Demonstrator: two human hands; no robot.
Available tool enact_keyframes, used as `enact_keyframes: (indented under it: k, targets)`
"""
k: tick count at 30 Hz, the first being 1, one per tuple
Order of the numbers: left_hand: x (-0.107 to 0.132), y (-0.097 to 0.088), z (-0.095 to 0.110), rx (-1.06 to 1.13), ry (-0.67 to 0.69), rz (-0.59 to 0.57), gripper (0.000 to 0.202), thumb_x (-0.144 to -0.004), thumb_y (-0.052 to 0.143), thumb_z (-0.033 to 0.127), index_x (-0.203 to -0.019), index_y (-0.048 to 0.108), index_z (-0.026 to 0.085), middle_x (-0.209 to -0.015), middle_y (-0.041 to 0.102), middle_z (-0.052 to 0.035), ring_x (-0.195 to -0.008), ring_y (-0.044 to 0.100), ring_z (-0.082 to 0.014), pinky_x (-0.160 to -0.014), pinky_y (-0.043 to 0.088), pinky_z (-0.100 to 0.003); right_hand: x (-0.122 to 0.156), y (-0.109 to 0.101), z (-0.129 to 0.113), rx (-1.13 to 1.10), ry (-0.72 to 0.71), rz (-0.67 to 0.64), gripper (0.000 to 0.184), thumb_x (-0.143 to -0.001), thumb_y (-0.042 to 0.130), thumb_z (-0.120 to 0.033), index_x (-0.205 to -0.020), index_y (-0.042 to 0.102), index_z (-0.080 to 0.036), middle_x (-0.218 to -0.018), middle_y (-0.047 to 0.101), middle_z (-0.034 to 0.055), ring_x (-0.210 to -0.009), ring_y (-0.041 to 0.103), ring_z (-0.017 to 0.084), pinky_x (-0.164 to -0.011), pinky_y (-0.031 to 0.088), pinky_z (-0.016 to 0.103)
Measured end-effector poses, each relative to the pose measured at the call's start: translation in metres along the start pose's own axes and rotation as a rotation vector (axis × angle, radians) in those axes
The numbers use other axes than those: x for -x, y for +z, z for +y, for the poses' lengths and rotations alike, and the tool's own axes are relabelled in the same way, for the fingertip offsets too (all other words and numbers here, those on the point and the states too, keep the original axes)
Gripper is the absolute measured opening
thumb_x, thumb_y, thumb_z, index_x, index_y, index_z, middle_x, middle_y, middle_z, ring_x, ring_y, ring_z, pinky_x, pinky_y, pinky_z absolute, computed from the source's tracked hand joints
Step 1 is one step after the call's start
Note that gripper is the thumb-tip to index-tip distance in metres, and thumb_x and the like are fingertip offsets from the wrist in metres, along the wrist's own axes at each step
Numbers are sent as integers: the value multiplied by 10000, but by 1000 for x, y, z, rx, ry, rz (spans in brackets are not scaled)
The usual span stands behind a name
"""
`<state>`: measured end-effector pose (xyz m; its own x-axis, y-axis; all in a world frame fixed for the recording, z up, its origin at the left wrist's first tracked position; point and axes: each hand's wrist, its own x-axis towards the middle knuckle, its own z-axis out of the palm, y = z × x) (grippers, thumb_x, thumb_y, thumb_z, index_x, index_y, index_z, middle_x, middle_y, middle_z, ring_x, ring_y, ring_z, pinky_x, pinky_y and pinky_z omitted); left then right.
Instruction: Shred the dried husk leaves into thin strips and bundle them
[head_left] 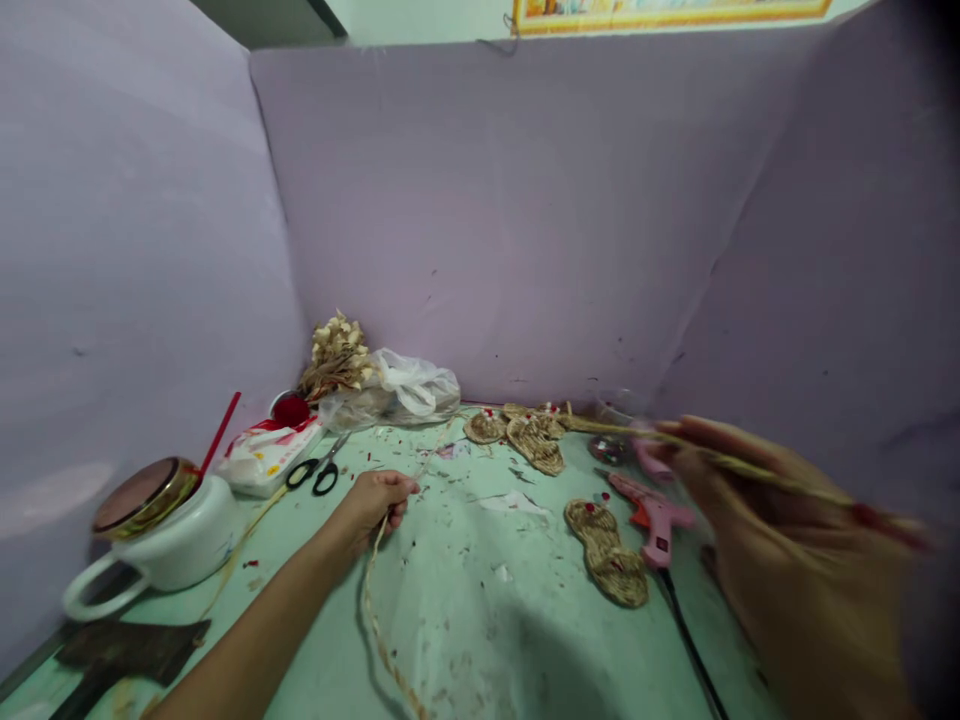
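My left hand [381, 500] is closed in a pinch on a thin braided straw cord [373, 600], which trails from the fingers down to the near edge of the view. At the right, my right hand [780, 560] is blurred, its fingers closed around a long yellowish strand [622, 428] with a reddish end. Left of that hand, a pink glue gun [658, 520] lies on its side on the table. Beside it rests a small woven straw slipper [606, 555] with a red dot on it. Several similar straw slippers [534, 440] are heaped at the back.
Black-handled scissors [324, 475], a wipes packet [262, 455] and a plastic bag [416, 385] stand at the back left. Nearer are a white mug [180, 540] with a gold-rimmed lid [146, 495] and a dark metal blade [131, 650]. Lilac walls [480, 220] enclose the green table [480, 600].
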<state>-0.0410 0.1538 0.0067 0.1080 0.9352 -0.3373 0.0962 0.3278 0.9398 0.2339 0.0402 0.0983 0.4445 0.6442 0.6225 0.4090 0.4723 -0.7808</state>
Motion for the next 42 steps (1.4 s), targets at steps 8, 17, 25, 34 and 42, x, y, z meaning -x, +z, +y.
enact_keyframes:
  k: [8,17,25,34,42]
  targets:
    - [-3,9,0,66,-5,-46,189,-655,591,302,-722,565,127,-421,442,60,-341,386,-58,-355,223,-179,23,6,18,468,-225,-984,319,-741,469,-125,-845,719,-293,-756,721,33,-649,677,175,-559,525,246]
    - [21,27,11,-97,193,-220,272,-645,616,374,-719,644,113,-472,514,13,-464,439,-84,-464,277,-209,33,67,39,602,-234,-791,406,-843,428,-228,-1243,492,-210,-1316,487,132,-767,654,178,-647,522,328]
    - [25,32,11,27,160,-276,338,-628,619,415,-787,627,116,-473,506,24,-447,428,-87,-472,275,-222,-30,111,52,774,-458,-1102,203,-873,448,-228,-870,641,-164,-968,657,100,-877,604,186,-755,441,278]
    - [3,23,2,238,-11,-163,288,-604,647,351,-758,551,128,-483,481,52,-392,419,-53,-413,242,-182,-27,90,47,1115,-14,-1122,186,-714,592,-252,-834,706,-166,-815,698,126,-791,630,256,-652,410,308]
    - [-1,37,33,195,42,-301,265,-613,666,320,-722,589,92,-457,483,35,-350,350,-26,-376,205,-170,7,104,47,462,-41,-918,278,-850,417,-288,-903,673,-195,-754,692,53,-672,621,166,-620,413,248]
